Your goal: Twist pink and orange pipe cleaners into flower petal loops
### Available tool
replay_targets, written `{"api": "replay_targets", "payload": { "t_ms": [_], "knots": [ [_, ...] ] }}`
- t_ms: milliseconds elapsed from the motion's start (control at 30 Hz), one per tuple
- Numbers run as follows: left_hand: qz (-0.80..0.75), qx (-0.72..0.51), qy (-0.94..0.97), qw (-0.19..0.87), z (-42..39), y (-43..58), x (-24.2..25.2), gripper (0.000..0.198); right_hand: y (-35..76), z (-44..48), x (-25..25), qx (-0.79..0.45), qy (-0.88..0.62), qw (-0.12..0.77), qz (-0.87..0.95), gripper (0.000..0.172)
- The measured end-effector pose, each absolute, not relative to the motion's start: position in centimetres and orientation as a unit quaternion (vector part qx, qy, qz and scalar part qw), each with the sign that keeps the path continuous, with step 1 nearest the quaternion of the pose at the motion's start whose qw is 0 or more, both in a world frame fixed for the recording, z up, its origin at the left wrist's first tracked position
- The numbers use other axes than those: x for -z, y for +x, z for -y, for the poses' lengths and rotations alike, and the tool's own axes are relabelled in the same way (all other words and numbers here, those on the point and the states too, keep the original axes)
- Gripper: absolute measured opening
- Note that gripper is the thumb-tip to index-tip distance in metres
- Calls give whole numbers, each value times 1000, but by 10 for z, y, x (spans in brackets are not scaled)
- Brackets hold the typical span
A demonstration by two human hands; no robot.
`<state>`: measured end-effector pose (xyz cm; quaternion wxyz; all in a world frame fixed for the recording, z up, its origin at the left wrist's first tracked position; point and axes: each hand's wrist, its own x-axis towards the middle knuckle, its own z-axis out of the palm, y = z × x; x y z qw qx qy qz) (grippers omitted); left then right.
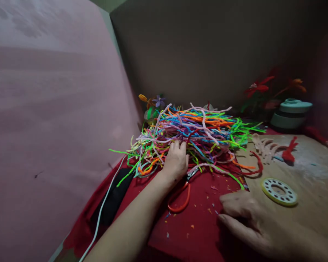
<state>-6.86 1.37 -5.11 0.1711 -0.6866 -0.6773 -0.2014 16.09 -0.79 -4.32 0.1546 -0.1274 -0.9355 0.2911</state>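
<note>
A big tangled heap of pipe cleaners point(191, 134) in many colours lies on the red cloth point(202, 218). My left hand point(176, 160) reaches into the near edge of the heap, its fingers curled in among the strands. My right hand point(251, 222) rests low at the front right on the edge of a brown board point(311, 174), fingers stretched out and empty. Red-handled scissors point(182, 194) lie on the cloth just right of my left wrist.
On the board sit a pale yellow-green ring with holes point(279, 191), a red pipe-cleaner piece point(289, 152) and a pale pink one point(265, 147). A round teal container point(291, 114) and red flowers point(258, 87) stand at the back right. A white cable point(102, 207) runs along the left.
</note>
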Motion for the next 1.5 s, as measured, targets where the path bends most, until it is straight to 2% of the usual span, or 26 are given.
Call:
{"api": "replay_targets", "payload": {
  "t_ms": [200,333,400,467,533,667,800,967,1133,1367,1500],
  "knots": [
    [677,198,-688,167,-10,-66,51,40,162,6,45,-244,-119,206,940,32],
    [669,243,-684,162,-9,-66,52,46,164,2,36,-222,-209,311,900,30],
    [652,284,-684,162,-10,-69,51,48,163,-3,26,-200,-254,354,878,22],
    [635,333,-678,165,-13,-73,49,47,160,-11,13,-145,-246,379,880,9],
    [625,384,-658,171,-15,-78,46,45,152,-23,1,-54,-230,397,887,12],
    [610,479,-610,163,-17,-91,39,42,115,-53,-3,114,-267,345,893,51],
    [597,561,-562,112,-15,-105,35,40,68,-79,8,182,-343,232,892,67],
    [613,661,-433,-1,-20,-128,35,34,40,-113,0,180,-395,130,891,58],
    [625,647,-436,31,-22,-131,34,29,41,-150,-23,126,-385,144,903,43],
    [631,630,-451,42,-22,-130,34,31,46,-182,-37,67,-359,145,920,44],
    [651,547,-520,80,-26,-137,43,47,48,-195,-38,12,-351,173,920,45]
  ]
}}
